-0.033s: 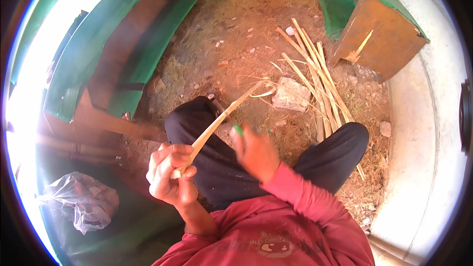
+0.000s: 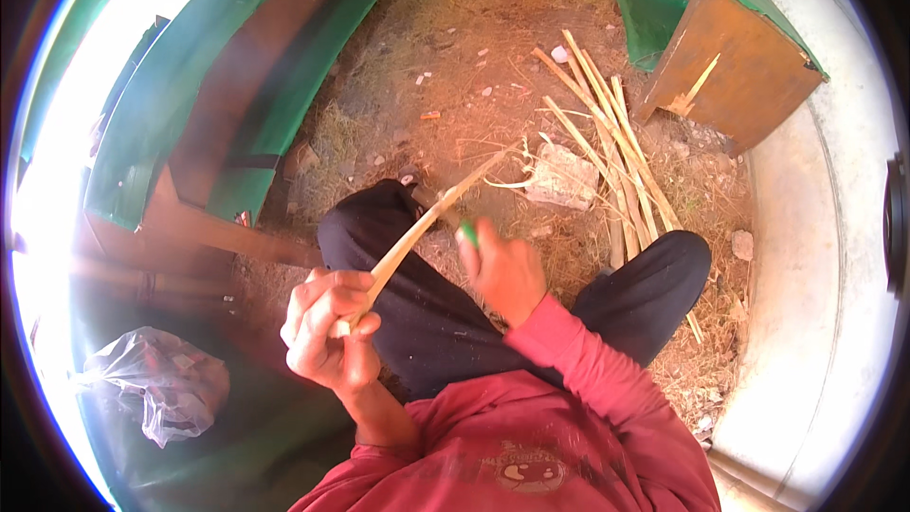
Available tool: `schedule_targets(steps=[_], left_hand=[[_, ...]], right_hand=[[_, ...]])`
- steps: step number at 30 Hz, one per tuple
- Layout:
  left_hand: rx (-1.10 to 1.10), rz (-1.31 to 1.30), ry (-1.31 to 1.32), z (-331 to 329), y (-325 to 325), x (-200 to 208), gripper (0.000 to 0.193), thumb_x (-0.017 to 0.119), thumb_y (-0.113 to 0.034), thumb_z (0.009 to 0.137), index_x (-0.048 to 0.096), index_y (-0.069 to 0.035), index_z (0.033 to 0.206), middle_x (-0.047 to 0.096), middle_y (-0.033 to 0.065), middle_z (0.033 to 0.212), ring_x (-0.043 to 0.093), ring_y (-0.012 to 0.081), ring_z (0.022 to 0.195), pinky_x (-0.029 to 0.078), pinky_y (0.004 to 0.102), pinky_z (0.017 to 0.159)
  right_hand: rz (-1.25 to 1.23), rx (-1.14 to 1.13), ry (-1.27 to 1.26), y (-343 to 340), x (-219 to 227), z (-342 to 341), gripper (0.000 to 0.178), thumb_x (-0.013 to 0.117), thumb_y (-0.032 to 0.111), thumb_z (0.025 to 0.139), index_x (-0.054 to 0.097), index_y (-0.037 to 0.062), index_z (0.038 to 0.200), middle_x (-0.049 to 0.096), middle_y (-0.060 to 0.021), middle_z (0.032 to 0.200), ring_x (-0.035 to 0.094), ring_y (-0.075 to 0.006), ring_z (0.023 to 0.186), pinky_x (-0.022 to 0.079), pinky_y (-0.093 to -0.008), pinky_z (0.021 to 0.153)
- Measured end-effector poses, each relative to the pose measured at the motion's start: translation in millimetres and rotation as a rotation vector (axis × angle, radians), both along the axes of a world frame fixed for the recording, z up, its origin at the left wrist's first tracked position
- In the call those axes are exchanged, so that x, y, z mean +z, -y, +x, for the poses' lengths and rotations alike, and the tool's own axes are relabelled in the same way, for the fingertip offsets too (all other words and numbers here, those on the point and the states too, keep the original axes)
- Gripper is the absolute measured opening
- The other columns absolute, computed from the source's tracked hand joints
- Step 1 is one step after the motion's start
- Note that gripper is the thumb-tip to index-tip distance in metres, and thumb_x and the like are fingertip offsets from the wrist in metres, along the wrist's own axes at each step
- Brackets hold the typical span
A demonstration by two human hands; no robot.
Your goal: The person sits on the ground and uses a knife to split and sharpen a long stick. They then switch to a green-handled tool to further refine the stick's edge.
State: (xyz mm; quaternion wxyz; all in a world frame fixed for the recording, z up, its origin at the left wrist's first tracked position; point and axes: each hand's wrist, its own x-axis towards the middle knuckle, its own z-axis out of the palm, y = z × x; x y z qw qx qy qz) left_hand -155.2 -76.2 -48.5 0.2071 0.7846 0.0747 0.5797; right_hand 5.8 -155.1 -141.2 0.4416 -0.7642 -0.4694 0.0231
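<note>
My left hand [image 2: 332, 327] is closed around the near end of a pale wooden stick [image 2: 417, 232], between thumb and fingers. The stick slants up and away to the right, over my bent left leg, and narrows toward its far end. To its right, my right hand [image 2: 512, 275] is wrapped round a green-handled tool [image 2: 468, 233]. The tool's working end is blurred, so its kind is unclear. A thin curled wood shaving [image 2: 512, 184] shows just past the stick's far tip, beside a pale stone block [image 2: 561, 177].
Several long pale sticks [image 2: 621, 147] lie in a loose pile on the dirt ground, right of the block. Green-topped wooden benches stand at left [image 2: 284, 114] and right [image 2: 730, 66]. A clear plastic bag [image 2: 156, 384] lies at lower left, and a pale curved wall [image 2: 796, 322] bounds the right.
My right hand with the green-handled tool has shifted slightly right and away from me. The shaving that curled at the stick's tip now appears apart from it, near the block. My left hand barely moved.
</note>
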Motion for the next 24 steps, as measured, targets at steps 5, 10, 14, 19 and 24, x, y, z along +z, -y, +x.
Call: schedule_targets(steps=[5,10,14,19,24], left_hand=[[-0.043,-0.003,0.049,6,-5,5,0.037,0.072,-0.031,0.09,0.06,0.004,0.093,0.062,0.0144,0.084,0.053,0.017,0.065,0.04,0.0263,0.054],[-0.054,-0.057,0.034,8,-2,5,0.039,0.072,-0.032,0.089,0.06,0.004,0.089,0.063,0.0142,0.083,0.053,0.017,0.065,0.041,0.0272,0.055],[-0.055,-0.024,0.028,5,-5,8,0.04,0.073,-0.035,0.088,0.06,0.004,0.089,0.063,0.0144,0.082,0.054,0.0176,0.066,0.042,0.0305,0.056],[-0.063,-0.017,0.029,2,-6,-1,0.038,0.072,-0.031,0.089,0.06,0.005,0.094,0.063,0.0154,0.085,0.054,0.0177,0.067,0.043,0.0286,0.055],[0.046,-0.049,0.034,-5,-11,-5,0.037,0.071,-0.029,0.09,0.06,0.005,0.099,0.062,0.0163,0.089,0.055,0.0189,0.067,0.044,0.027,0.054]], right_hand=[[0.018,0.094,-0.055,14,26,-9,0.026,0.057,0.03,0.097,0.052,0.005,0.092,0.057,-0.0195,0.054,0.059,-0.0405,0.048,0.044,-0.0516,0.044],[0.015,0.012,-0.043,1,-5,0,0.02,0.061,0.024,0.095,0.054,0.0045,0.094,0.056,-0.0214,0.056,0.058,-0.0438,0.051,0.043,-0.0512,0.046],[-0.022,0.022,-0.09,5,24,-4,0.024,0.058,0.029,0.097,0.054,0.006,0.091,0.056,-0.0212,0.054,0.057,-0.0436,0.049,0.042,-0.0515,0.044],[-0.053,-0.038,0.004,5,0,-3,0.028,0.053,0.033,0.099,0.055,0.0055,0.093,0.055,-0.02,0.051,0.058,-0.0418,0.047,0.043,-0.051,0.041],[-0.143,-0.009,-0.009,5,10,1,0.028,0.052,0.032,0.099,0.056,0.005,0.093,0.058,-0.021,0.056,0.059,-0.0424,0.052,0.045,-0.0524,0.046]])
